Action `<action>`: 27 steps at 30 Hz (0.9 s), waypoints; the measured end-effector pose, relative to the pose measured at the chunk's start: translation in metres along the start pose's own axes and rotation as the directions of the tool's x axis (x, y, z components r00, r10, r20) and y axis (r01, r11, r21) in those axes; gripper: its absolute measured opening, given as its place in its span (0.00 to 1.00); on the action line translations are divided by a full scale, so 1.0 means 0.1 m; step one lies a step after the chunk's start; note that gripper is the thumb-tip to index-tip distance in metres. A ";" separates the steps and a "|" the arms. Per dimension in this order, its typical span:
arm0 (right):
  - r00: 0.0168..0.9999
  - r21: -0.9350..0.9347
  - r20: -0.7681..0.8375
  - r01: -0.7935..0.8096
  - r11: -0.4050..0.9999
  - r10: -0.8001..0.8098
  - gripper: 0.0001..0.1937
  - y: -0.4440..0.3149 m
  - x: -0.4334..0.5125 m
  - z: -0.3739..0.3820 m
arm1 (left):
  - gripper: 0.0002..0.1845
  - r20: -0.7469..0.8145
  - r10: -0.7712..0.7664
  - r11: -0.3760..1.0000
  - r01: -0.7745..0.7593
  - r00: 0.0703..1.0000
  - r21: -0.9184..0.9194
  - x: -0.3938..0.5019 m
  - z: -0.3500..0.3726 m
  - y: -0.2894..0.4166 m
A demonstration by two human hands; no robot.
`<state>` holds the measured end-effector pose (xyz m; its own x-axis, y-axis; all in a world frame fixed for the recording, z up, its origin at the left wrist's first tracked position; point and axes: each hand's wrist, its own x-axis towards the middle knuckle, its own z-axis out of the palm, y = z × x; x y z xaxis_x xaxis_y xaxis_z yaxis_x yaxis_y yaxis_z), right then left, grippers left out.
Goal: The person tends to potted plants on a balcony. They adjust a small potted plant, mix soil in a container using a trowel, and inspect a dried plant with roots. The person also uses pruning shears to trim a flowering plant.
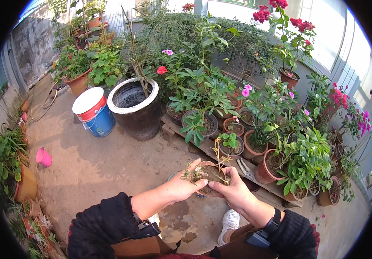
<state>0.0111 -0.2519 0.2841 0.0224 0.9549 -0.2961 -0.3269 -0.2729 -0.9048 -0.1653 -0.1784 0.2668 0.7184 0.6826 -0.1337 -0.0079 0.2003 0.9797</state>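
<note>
A small terracotta pot [209, 194] of brown soil is held in front of me between both hands. My left hand [184, 186] grips its left side, and my right hand [239, 192] its right side. Both thumbs press at the near rim, their tips almost meeting. Out of the soil [214, 174] rises a thin, yellowed, withered stem [217, 150]. Small pale-green, partly dried shoots [192, 174] hang over the left edge by my left fingers. Behind the pot, a teal rim [172, 176] shows only in part. The pot's underside is hidden.
A wooden pallet [173, 128] carries several potted plants; a two-handled hand tool [246, 169] lies on it. Beyond stand a dark glazed urn [137, 123] and a blue-and-red bucket [98, 121]. Leftward are a pink cup [44, 157] and a yellowish planter [26, 184].
</note>
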 end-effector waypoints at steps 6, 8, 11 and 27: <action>0.999 -0.015 0.031 0.015 1.000 -0.015 0.21 -0.01 0.01 -0.02 | 0.38 -0.021 -0.045 0.999 0.044 0.999 -0.029 -0.06 0.03 0.11; 1.000 -0.013 0.026 0.009 1.000 -0.008 0.21 -0.01 0.02 -0.03 | 0.37 -0.027 -0.069 0.998 0.069 0.997 0.000 -0.08 0.05 0.19; 0.999 -0.012 0.028 0.016 1.000 -0.015 0.20 0.00 0.02 -0.02 | 0.34 -0.014 -0.092 0.996 0.092 0.996 0.006 -0.11 0.05 0.27; 0.996 -0.054 0.087 -0.017 0.998 0.022 0.16 -0.11 0.03 -0.04 | 0.26 -0.130 -0.100 0.995 0.098 0.986 -0.025 -0.02 0.03 0.05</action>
<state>0.0183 -0.2464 0.2917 -0.0674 0.9552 -0.2881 -0.2753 -0.2953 -0.9149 -0.1646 -0.1809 0.2721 0.6188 0.7449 -0.2495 0.0452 0.2833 0.9580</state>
